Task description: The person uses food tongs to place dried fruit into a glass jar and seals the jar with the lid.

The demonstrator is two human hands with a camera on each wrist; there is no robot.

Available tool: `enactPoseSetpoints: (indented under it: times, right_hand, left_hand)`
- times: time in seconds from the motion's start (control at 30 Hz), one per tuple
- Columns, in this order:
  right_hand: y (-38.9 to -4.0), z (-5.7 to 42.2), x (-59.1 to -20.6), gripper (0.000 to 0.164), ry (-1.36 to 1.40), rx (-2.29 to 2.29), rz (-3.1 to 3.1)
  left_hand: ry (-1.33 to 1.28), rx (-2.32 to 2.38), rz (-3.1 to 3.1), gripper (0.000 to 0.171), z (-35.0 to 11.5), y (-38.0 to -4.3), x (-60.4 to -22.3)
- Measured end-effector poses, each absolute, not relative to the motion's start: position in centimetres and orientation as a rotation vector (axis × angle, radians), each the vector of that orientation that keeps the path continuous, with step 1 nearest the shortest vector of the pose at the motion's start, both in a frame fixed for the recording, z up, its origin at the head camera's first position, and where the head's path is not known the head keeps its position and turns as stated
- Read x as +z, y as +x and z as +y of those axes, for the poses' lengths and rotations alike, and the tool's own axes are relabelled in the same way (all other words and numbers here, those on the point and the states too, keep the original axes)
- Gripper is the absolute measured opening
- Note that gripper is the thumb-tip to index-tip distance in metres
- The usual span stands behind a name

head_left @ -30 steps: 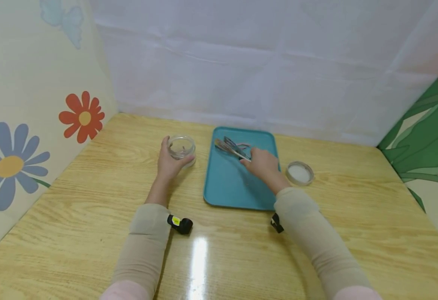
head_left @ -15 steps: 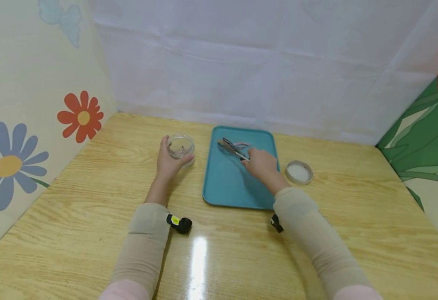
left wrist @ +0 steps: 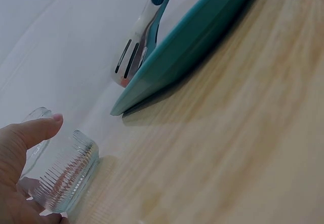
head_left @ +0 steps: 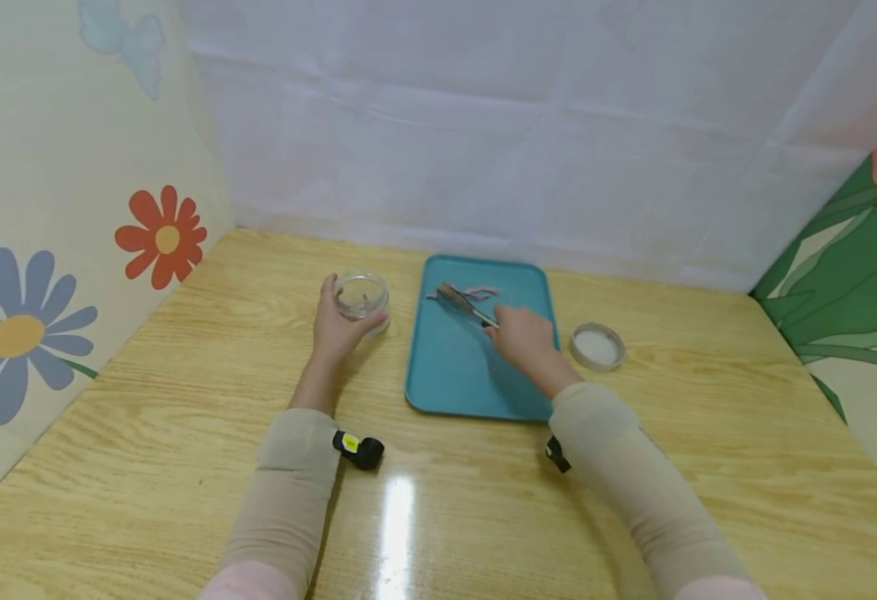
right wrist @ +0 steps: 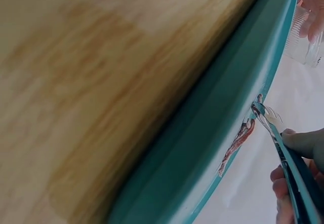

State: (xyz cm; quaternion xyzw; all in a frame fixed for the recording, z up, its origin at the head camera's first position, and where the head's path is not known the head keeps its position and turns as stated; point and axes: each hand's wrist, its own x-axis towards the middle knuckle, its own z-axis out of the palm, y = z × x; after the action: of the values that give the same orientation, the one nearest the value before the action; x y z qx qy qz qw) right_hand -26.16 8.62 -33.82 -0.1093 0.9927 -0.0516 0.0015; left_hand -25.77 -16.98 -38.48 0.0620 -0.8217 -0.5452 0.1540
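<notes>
left hand (head_left: 336, 332) grips the jar (head_left: 363, 302) as if to steady it; right hand (head_left: 526, 337) holds tongs (head_left: 462, 302), perhaps touching strips (right wrist: 236, 146) on the tray (head_left: 449, 371).

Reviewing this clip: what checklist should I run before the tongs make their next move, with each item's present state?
1. Glass jar held by the left hand: ok.
2. Jar mouth uncovered: ok.
3. Tongs gripped in the right hand: ok.
4. Tong tips within the blue tray's outline: ok.
5. Reddish strip clamped between the tips: cannot tell.
6. Tongs at the jar mouth: not ok, they are over the tray.
</notes>
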Motion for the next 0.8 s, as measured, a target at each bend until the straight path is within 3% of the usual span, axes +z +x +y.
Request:
enactPoseSetpoints:
  times: [0.8]
  right_hand:
    - [-24.7,9.6,-32.4,0.026,-0.498,-0.260,3.163]
  left_hand:
    - [0.143,-1.568,-2.335,0.096,-17.2,-25.9,-38.8]
